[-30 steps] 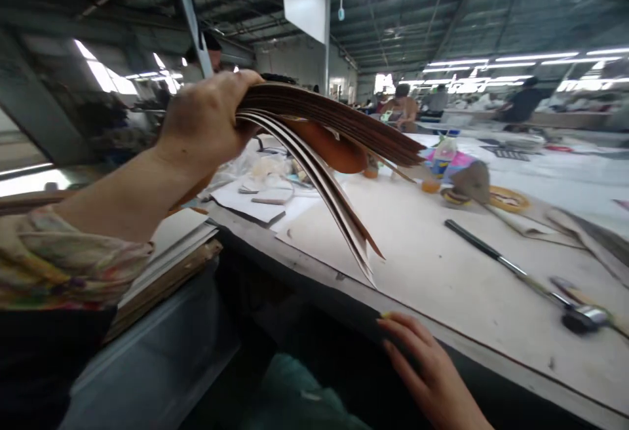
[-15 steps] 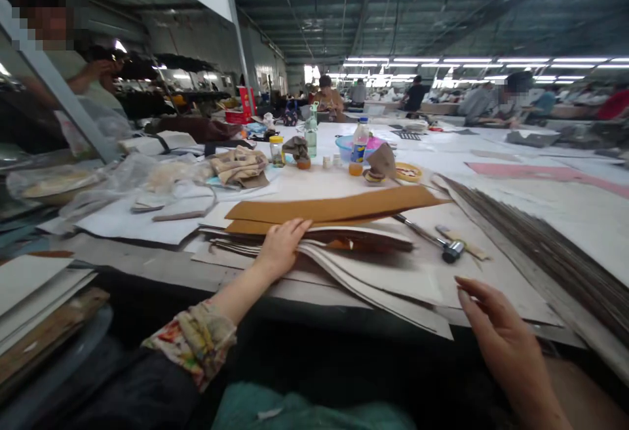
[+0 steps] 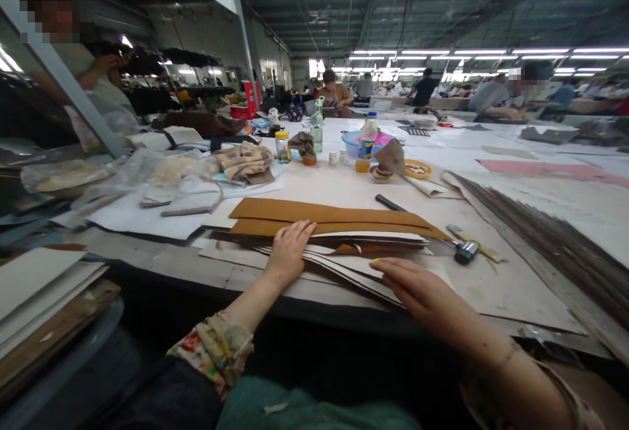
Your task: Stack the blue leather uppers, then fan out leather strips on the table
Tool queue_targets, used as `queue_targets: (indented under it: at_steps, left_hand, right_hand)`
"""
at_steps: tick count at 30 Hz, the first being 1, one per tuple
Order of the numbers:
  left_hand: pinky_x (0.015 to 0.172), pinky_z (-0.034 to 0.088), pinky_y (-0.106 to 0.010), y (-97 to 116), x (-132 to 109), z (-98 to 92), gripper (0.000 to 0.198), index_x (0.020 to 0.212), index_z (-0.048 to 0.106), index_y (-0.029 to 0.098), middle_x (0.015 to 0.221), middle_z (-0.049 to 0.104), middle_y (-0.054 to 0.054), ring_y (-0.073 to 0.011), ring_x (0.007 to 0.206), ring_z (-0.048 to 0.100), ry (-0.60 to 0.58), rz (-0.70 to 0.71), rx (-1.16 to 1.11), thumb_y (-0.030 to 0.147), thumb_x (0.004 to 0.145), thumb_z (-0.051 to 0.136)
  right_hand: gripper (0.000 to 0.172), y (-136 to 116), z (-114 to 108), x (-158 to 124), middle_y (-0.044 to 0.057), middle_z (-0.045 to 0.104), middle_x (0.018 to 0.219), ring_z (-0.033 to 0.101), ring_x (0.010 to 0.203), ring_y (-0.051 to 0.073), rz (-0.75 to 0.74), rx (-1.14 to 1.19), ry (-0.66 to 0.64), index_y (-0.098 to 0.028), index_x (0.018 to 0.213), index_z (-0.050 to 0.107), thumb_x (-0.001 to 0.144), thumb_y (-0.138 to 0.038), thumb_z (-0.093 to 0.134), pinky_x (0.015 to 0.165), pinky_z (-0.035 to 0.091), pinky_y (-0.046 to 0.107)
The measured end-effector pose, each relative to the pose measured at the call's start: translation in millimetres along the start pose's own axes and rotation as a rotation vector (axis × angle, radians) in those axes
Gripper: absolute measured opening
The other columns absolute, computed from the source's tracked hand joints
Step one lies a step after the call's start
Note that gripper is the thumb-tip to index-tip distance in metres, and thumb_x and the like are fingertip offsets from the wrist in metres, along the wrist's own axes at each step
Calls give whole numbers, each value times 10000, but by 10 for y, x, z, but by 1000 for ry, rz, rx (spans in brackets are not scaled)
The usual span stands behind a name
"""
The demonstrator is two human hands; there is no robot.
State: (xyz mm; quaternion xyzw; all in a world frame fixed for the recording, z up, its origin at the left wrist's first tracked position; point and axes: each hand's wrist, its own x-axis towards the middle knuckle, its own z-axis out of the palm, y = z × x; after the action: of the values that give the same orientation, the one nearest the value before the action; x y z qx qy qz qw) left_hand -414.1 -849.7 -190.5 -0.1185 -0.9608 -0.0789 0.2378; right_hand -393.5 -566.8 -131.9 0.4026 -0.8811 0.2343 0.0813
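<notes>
A loose stack of flat leather-like pieces lies along the near edge of the table, with tan strips (image 3: 319, 212) uppermost at the back and white-faced sheets (image 3: 339, 263) fanned at the front. My left hand (image 3: 289, 250) is closed over the middle of the stack, its fingertips on the lower tan strip. My right hand (image 3: 417, 286) touches the right part of the white-faced sheets, fingers stretched out over them and its thumb hidden. A hammer (image 3: 466, 252) lies just behind the stack, its shaft partly covered by the tan strips.
Right of the hammer head lies a flat wooden tool (image 3: 484, 250). A long pile of dark-edged sheets (image 3: 540, 253) runs along the right. Bottles, small jars (image 3: 282, 147) and folded cloth (image 3: 243, 162) stand behind. White boards (image 3: 39, 279) are stacked at lower left. Other people work farther off.
My right hand has moved left and forward from beside the stack onto the white-faced sheets, whose right ends have shifted. The tan strips lie lower at the right. My left hand stays on the stack.
</notes>
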Motion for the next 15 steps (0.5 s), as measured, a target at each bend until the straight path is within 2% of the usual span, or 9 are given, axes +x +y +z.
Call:
queue_targets:
  at_steps: [3, 5, 8, 11, 13, 15]
  left_hand:
    - [1004, 251, -350, 0, -1, 6, 667, 1285, 404, 187, 1338, 411, -45, -174, 1241, 338, -4, 2, -3, 39, 635, 401]
    - [1004, 254, -351, 0, 0, 5, 663, 1287, 404, 178, 1335, 414, -53, -176, 1240, 339, -3, 4, -3, 39, 639, 406]
    - [1005, 255, -351, -1, -3, 7, 652, 1286, 406, 173, 1338, 412, -54, -174, 1241, 339, 5, 7, -2, 35, 650, 399]
    - [995, 258, -354, 4, -10, 5, 641, 1278, 419, 172, 1338, 413, -59, -178, 1238, 346, 12, 5, 9, 32, 652, 394]
    - [985, 262, -359, 13, -12, 1, 639, 1271, 426, 177, 1336, 417, -55, -179, 1238, 347, 14, -2, 21, 31, 649, 396]
    - [974, 267, -363, 23, -14, 1, 634, 1272, 424, 184, 1336, 418, -46, -176, 1237, 348, 17, -2, 34, 32, 657, 395]
  right_hand:
    - [394, -143, 176, 305, 81, 507, 1245, 462, 1130, 153, -94, -71, -76, -150, 1237, 469, 873, -111, 323, 985, 382, 304]
    - [392, -205, 314, 509, 92, 520, 1205, 465, 1098, 169, -116, -163, -85, -131, 1226, 469, 857, -86, 347, 975, 377, 309]
    - [244, -258, 475, 739, 86, 569, 999, 505, 936, 195, -87, -360, -96, -148, 1027, 578, 860, -130, 401, 855, 415, 320]
    - [214, -265, 522, 812, 80, 550, 868, 502, 849, 206, -24, -511, -100, -159, 794, 601, 879, -239, 422, 747, 395, 321]
    - [230, -239, 486, 780, 78, 543, 849, 498, 841, 214, -6, -571, -101, -165, 777, 598, 877, -296, 438, 721, 371, 326]
    - [190, -194, 409, 725, 69, 543, 841, 495, 830, 216, -12, -625, -107, -178, 800, 597, 870, -278, 452, 704, 350, 331]
